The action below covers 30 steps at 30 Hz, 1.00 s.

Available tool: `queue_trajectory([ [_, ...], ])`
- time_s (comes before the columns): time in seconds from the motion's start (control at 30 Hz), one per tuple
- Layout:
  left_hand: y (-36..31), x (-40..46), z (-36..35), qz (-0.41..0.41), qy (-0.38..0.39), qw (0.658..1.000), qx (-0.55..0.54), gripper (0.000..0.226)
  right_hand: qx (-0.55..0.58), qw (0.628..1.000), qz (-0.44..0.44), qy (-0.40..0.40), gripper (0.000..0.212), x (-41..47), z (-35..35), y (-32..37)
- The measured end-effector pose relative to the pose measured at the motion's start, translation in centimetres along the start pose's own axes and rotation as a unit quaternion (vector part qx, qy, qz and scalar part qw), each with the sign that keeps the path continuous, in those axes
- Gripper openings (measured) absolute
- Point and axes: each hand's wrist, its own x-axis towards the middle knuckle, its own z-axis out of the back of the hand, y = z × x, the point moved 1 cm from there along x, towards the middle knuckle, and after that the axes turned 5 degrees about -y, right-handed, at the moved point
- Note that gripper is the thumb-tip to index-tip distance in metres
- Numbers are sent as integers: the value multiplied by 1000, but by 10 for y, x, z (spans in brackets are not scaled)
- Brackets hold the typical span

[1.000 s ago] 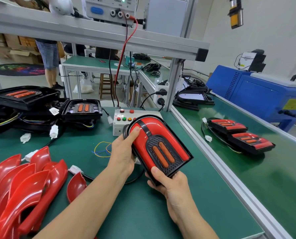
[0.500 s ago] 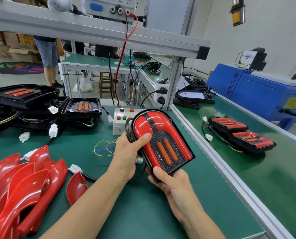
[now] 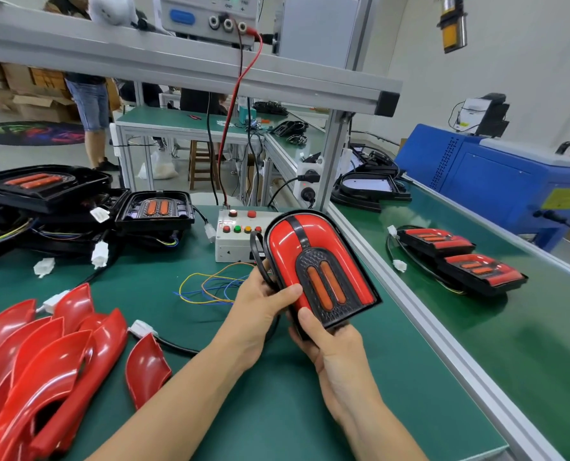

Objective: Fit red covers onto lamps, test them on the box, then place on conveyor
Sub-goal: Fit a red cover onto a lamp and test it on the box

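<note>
Now both hands hold 1 lamp (image 3: 320, 267) above the green table (image 3: 243, 410), just in front of the test box (image 3: 235, 239). The lamp is tilted, its rounded end pointing up and away, and its red cover (image 3: 288, 241) is already on it, around a black middle part with 2 orange strips. The left hand (image 3: 260, 304) grips the lamp's left edge, with the thumb lying over the front of the cover and the other fingers curled behind. The right hand (image 3: 327, 341) grips the lower corner, the thumb on the black rim and the fingers under the lamp. A black cable (image 3: 258, 257) loops beside the lamp's left side.

On the left of the table lies a heap of loose red covers (image 3: 44, 367), touching each other. Behind them are black lamps without covers (image 3: 157, 211), with white plugs and wires. Thin coloured wires (image 3: 207, 287) lie on the table between the box and the left hand. On the conveyor (image 3: 526, 344) at the right, 2 finished lamps (image 3: 459, 257) rest side by side, well apart from the hands.
</note>
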Motion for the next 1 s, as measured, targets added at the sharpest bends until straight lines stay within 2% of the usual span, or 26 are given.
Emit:
queue_trajectory([
  [0.1, -10, 4, 0, 8, 0, 1000, -1, 29, -36, 999, -1, 9, 59, -2, 3, 7],
  [0.17, -19, 6, 5, 33, 17, 999, -19, 37, -31, 1000, -1, 2, 62, -4, 10, 14],
  [0.23, -27, 8, 14, 62, 49, 996, -30, 49, 13, 1000, -1, -3, 70, -3, 21, 24],
  [0.33, -33, 5, 18, 102, 113, 988, -16, 47, 118, 992, -45, 3, 91, 0, 30, 35],
  [0.47, -26, 1, 5, 129, 155, 979, -10, 46, 158, 981, -105, 38, 81, 0, 18, 34],
  [0.53, -23, -1, -4, 137, 148, 979, -24, 34, 200, 972, -117, 49, 93, -1, 17, 29],
  [0.6, -20, -2, -12, 120, 143, 982, 27, 24, 237, 962, -120, 62, 103, -1, 20, 27],
  [0.67, -19, -1, -17, 97, 144, 980, 97, 19, 244, 959, -109, 91, 98, 0, 23, 28],
  [0.77, -18, -2, -20, 79, 143, 967, 196, 31, 235, 960, -108, 106, 91, 0, 29, 29],
  [0.87, -18, -2, -16, 74, 106, 951, 280, 47, 236, 962, -103, 87, 84, 3, 34, 31],
  [0.9, -19, -3, -12, 50, 86, 940, 325, 40, 234, 964, -96, 80, 82, 5, 36, 33],
  [0.93, -21, -4, -5, 12, 66, 912, 405, 30, 232, 966, -87, 71, 79, 7, 39, 34],
  [1.0, -23, -6, 14, -27, 60, 805, 589, 22, 237, 968, -69, 46, 67, 13, 46, 40],
])
